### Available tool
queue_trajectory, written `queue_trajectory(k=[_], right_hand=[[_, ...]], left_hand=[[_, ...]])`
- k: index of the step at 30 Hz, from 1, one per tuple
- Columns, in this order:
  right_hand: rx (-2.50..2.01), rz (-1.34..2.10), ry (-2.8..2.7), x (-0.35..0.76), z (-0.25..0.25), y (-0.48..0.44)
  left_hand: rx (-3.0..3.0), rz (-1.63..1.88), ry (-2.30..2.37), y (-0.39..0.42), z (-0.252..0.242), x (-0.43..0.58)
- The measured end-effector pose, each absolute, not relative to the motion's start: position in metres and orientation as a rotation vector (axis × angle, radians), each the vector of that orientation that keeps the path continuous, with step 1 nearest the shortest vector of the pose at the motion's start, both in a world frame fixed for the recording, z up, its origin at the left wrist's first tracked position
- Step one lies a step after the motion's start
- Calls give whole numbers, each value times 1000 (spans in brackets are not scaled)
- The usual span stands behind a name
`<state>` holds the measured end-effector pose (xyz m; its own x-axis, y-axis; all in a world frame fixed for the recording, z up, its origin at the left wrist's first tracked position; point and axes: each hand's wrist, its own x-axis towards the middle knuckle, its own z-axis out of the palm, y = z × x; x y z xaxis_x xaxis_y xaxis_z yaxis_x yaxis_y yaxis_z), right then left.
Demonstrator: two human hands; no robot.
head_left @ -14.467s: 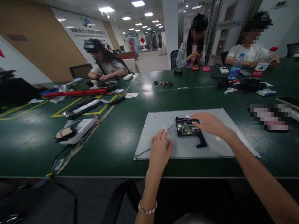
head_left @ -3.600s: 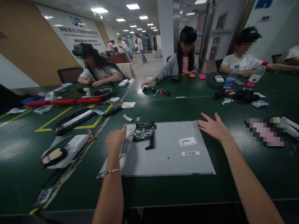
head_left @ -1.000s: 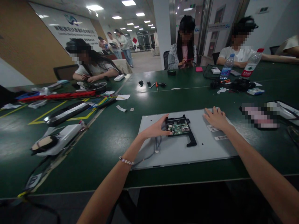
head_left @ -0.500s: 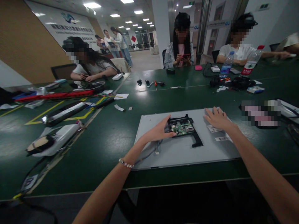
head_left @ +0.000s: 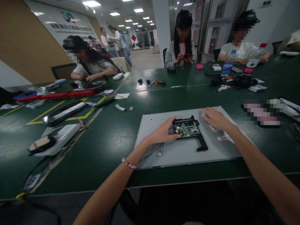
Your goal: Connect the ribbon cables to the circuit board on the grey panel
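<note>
A flat grey panel (head_left: 161, 159) lies on the green table in front of me. On it rests a black plastic frame (head_left: 202, 143) holding a green circuit board (head_left: 186, 130). My left hand (head_left: 162, 131) grips the frame's left side, thumb at the near edge and fingers at the far edge. A cable (head_left: 160, 149) lies on the panel below that hand, partly hidden by the wrist. Over the panel's right part, my right hand (head_left: 214, 118) holds nothing, with its fingers spread. Beneath it, white labels (head_left: 222, 138) show in part.
Small tools, among them an orange-handled screwdriver (head_left: 156, 84), lie beyond the panel. Bottles (head_left: 228, 64) stand at the back right. A phone (head_left: 261, 114) lies right of the panel. Wrapped items (head_left: 57, 137) and cables are on the left. Several people sit around the table (head_left: 105, 162).
My left hand has shifted slightly right, and the black frame with its board has moved along with it. The right hand has drawn a little to the left.
</note>
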<state>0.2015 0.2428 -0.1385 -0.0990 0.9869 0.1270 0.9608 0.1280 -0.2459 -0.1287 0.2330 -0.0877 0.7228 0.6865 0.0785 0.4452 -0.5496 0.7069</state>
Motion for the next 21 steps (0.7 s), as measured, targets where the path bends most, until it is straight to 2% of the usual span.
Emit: queue_trajectory(k=[9, 16, 21], right_hand=[[-1231, 639, -2075, 152, -100, 217], [-1141, 590, -2098, 145, -108, 217], [-1158, 642, -1971, 145, -112, 218]], left_hand=[[2344, 428, 881, 230, -89, -125], [2348, 419, 879, 239, -79, -136], [2428, 538, 1384, 289, -66, -189]])
